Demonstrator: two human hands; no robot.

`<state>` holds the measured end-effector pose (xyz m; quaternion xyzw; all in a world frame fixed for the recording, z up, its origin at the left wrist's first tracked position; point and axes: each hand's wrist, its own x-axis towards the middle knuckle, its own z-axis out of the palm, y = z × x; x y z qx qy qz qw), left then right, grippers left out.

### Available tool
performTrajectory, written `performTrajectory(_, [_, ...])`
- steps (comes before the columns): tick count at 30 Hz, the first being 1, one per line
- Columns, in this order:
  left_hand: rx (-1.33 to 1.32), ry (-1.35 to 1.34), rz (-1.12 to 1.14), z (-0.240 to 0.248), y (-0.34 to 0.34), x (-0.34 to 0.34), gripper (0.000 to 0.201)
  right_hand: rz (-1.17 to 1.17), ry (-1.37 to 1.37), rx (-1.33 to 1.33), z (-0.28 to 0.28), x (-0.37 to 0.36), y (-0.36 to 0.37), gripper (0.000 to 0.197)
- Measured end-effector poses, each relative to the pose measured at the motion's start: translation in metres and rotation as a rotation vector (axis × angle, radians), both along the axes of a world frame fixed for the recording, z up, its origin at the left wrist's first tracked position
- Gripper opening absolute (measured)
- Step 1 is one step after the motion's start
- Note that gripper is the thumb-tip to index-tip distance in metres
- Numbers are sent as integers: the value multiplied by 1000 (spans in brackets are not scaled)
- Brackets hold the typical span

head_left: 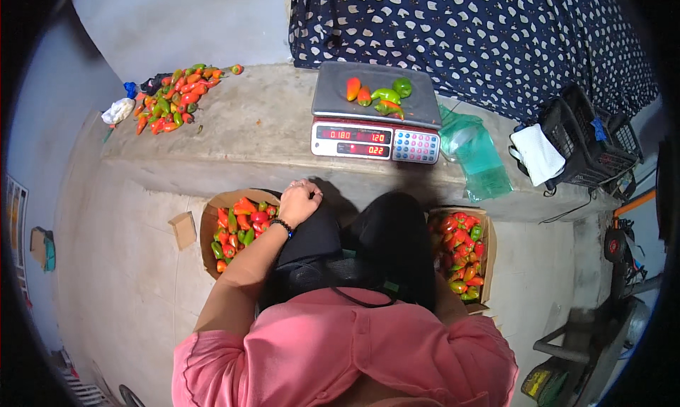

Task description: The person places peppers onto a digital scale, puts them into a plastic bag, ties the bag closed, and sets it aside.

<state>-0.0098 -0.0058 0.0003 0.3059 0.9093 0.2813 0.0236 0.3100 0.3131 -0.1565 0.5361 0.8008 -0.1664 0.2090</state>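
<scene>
My left hand (pixel 301 200) rests on my left knee with its fingers curled in, and nothing shows in them. Beside that arm stands a cardboard box (pixel 206 230) of red, orange and green peppers (pixel 237 221). My right forearm (pixel 449 304) runs down along my right thigh toward a second cardboard box (pixel 489 265), which also holds peppers (pixel 464 248). My thigh and shadow hide the right hand. Ahead, a digital scale (pixel 375 147) sits on a concrete ledge, its red display lit. Several peppers (pixel 386 95) lie on its grey plate.
A heap of peppers (pixel 173 99) lies at the ledge's left, next to a white plastic bag (pixel 118 110). Right of the scale are a green plastic bag (pixel 482 156), a white cloth (pixel 538 154) and black crates (pixel 584 141). A patterned curtain (pixel 453 32) hangs behind.
</scene>
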Motion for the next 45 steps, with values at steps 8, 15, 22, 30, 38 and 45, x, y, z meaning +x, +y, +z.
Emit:
performTrajectory(8, [9, -5, -9, -2, -2, 3, 16, 359, 64, -40, 36, -42, 24, 34])
performTrajectory(15, [-63, 6, -15, 3, 6, 2, 16, 521, 1058, 465, 192, -241, 54, 37])
performTrajectory(22, [-15, -4, -22, -8, -7, -5, 17, 429, 887, 413, 217, -316, 14, 35])
performTrajectory(30, [-34, -57, 6, -4, -1, -1, 17, 363, 985, 363, 191, -228, 74, 19])
performTrajectory(38, [-60, -15, -11, 2, 3, 3, 17, 445, 1012, 341, 206, -282, 34, 42])
performTrajectory(45, [24, -48, 7, -3, -5, -2, 17, 413, 749, 387, 220, -329, 18, 38])
